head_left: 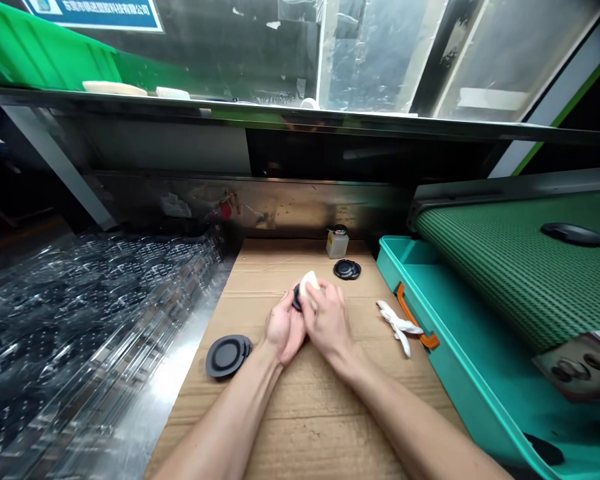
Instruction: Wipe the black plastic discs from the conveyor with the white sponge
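Note:
Over the cardboard, my left hand is closed around a small black round part, mostly hidden by the fingers. My right hand pinches a white cloth or pad against that part, the two hands touching. A short stack of black discs lies beside my left forearm. Beyond my right hand, another black disc rests in front of a small squarish bottle with a dark cap. To the right lies a white, branching item, perhaps a tool with wrapped handles.
Clear plastic trays with dark contents fill the left side. On the right stands a teal bin with an orange handle, partly under a green conveyor belt that carries black discs. A shelf edge crosses above, holding a green crate.

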The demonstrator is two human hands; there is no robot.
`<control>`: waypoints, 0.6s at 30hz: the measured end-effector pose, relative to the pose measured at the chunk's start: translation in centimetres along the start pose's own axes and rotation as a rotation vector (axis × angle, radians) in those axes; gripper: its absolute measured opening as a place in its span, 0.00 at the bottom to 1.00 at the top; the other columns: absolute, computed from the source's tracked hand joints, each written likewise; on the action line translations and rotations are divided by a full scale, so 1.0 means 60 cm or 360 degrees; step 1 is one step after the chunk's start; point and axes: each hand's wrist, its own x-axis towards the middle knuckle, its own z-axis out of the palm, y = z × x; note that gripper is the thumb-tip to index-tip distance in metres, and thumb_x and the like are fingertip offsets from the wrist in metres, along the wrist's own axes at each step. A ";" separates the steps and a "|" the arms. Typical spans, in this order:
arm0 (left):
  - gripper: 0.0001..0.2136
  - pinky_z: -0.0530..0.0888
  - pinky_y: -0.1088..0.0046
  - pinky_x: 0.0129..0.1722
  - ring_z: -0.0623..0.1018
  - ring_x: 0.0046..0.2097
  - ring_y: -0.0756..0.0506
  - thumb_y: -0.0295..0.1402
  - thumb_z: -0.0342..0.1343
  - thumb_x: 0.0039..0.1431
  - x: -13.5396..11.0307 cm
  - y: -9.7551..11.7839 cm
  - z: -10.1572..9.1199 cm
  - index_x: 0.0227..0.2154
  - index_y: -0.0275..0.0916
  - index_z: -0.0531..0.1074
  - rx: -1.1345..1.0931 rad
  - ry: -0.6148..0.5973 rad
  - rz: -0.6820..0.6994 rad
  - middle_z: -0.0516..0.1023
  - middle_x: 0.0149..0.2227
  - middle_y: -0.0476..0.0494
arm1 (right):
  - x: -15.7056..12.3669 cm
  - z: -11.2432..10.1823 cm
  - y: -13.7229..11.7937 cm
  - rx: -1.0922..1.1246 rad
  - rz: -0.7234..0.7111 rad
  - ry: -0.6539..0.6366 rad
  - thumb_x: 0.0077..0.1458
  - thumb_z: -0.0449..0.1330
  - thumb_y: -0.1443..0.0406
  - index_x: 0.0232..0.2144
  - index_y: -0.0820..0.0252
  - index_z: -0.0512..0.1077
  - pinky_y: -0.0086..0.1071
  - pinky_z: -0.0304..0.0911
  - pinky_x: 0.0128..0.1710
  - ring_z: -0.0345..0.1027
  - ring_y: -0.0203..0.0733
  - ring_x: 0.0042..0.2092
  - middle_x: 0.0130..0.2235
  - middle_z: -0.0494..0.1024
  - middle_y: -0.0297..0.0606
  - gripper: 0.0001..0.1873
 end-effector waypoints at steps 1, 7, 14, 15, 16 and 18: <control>0.13 0.74 0.64 0.53 0.75 0.54 0.43 0.31 0.48 0.64 0.001 0.001 0.000 0.49 0.39 0.72 -0.0005 0.0007 0.0013 0.75 0.53 0.38 | 0.010 -0.005 0.014 0.0002 0.0062 0.0058 0.62 0.53 0.61 0.48 0.57 0.75 0.43 0.62 0.51 0.63 0.50 0.50 0.49 0.71 0.47 0.17; 0.12 0.77 0.57 0.45 0.77 0.49 0.40 0.31 0.46 0.65 0.007 0.008 0.002 0.42 0.34 0.73 -0.0025 0.0072 -0.0066 0.75 0.52 0.33 | 0.042 -0.046 0.063 0.0426 0.0311 0.0231 0.53 0.62 0.53 0.56 0.60 0.66 0.38 0.68 0.42 0.70 0.43 0.40 0.47 0.76 0.43 0.31; 0.15 0.76 0.58 0.50 0.77 0.50 0.40 0.33 0.44 0.65 0.011 0.009 0.003 0.41 0.33 0.75 0.0004 0.0064 -0.0046 0.78 0.47 0.34 | 0.016 -0.040 0.036 0.0350 0.0127 -0.0053 0.48 0.65 0.59 0.53 0.59 0.68 0.38 0.67 0.45 0.69 0.46 0.46 0.49 0.72 0.45 0.29; 0.15 0.75 0.58 0.51 0.76 0.51 0.39 0.33 0.44 0.65 0.011 0.007 0.004 0.42 0.33 0.75 0.0016 0.0052 -0.0045 0.78 0.48 0.34 | 0.012 -0.039 0.034 0.0320 0.0142 -0.0105 0.48 0.65 0.59 0.54 0.58 0.67 0.38 0.67 0.45 0.69 0.46 0.47 0.48 0.72 0.44 0.30; 0.15 0.75 0.58 0.52 0.76 0.51 0.39 0.33 0.44 0.65 0.010 0.005 0.005 0.42 0.33 0.75 0.0022 0.0043 -0.0042 0.78 0.48 0.33 | 0.009 -0.039 0.031 0.0291 0.0158 -0.0151 0.50 0.64 0.59 0.55 0.56 0.66 0.37 0.67 0.44 0.70 0.46 0.47 0.48 0.73 0.43 0.29; 0.15 0.74 0.60 0.54 0.76 0.52 0.40 0.34 0.44 0.66 0.008 -0.001 0.007 0.43 0.33 0.75 0.0046 0.0033 -0.0045 0.78 0.48 0.34 | 0.004 -0.037 0.024 0.0224 0.0144 -0.0226 0.56 0.60 0.59 0.57 0.55 0.63 0.36 0.66 0.43 0.71 0.46 0.45 0.46 0.75 0.41 0.27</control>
